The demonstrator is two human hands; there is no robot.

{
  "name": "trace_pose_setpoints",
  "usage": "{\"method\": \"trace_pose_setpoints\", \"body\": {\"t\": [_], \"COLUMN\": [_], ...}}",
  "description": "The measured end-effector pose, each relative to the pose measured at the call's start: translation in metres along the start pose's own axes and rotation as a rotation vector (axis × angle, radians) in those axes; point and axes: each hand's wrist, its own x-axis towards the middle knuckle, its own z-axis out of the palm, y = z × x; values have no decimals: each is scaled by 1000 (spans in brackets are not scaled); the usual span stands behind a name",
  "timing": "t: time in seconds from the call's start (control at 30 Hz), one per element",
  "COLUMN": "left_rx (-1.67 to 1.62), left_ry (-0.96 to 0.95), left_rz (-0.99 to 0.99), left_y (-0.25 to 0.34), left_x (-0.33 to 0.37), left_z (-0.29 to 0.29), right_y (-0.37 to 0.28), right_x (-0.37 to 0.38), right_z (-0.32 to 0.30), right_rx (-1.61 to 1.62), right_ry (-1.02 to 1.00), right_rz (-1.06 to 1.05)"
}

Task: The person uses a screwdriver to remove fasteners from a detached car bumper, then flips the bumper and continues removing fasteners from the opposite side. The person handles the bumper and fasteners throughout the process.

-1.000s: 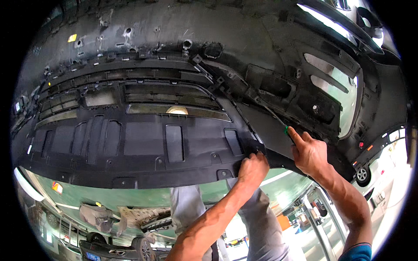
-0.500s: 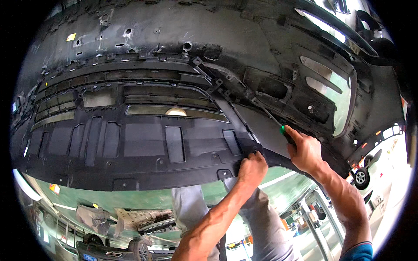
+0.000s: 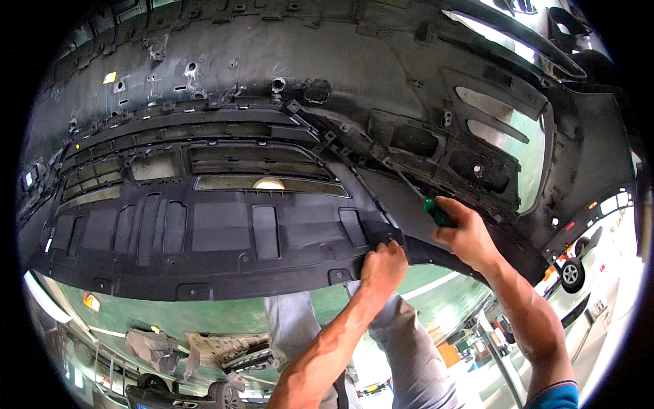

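Note:
The inner side of a black plastic car bumper fills the upper part of the head view. Along it lies a black lower panel with slots and grille bars. My left hand is closed on the near edge of this panel, close to its right end. In my right hand is a screwdriver with a green handle, fingers wrapped round it. Its thin shaft points away and to the left, at the seam between panel and bumper. What the tip touches is too dark to make out.
Under the bumper a green floor shows, with my legs in grey trousers. Dark car parts lie beyond the near edge. A dark car stands at the lower left, a white car at the right.
The whole view has shifted slightly. More of the green screwdriver handle now shows in my right hand, as its grip has changed a little. My left hand keeps hold of the panel edge.

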Motion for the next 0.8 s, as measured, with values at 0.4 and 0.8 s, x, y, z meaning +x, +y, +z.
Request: {"method": "trace_pose_setpoints", "body": {"t": [0.4, 0.8], "left_rx": [-11, 49], "left_ry": [0, 42], "left_rz": [-6, -17], "left_y": [3, 2], "left_x": [2, 0], "left_z": [-2, 11], "right_y": [7, -26], "right_x": [-8, -11], "right_z": [17, -10], "right_rx": [123, -798], "right_ry": [-44, -22], "right_rz": [147, -218]}}
